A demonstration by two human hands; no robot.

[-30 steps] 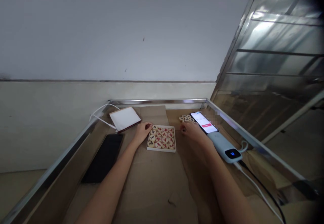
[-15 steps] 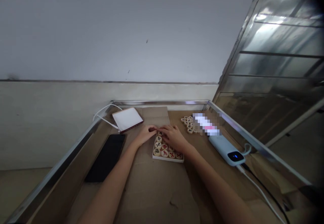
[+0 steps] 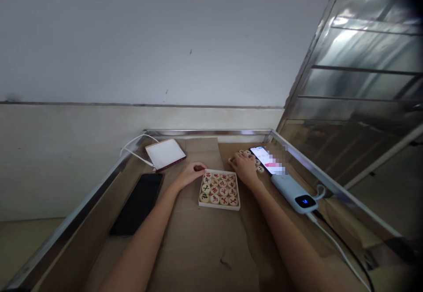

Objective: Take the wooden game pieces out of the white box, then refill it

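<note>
A shallow white box holds rows of round wooden Chinese chess pieces, with red characters on most and black ones along the left column. My left hand is at the box's far left corner, thumb and fingers curled round it. To the right of the box, my right hand is lowered over a cluster of loose chess pieces, its fingers bent. One piece shows at its fingertips; the hand covers part of the cluster.
A white-lined box lid lies at the back left beside a white cable. Nearer is a dark phone. On the right, a lit phone adjoins a light blue power bank with cables. A metal rim borders the cardboard-covered surface.
My right hand has moved from above the box to the loose pieces at its right, uncovering the pieces in the box. My left hand stays at the box corner.
</note>
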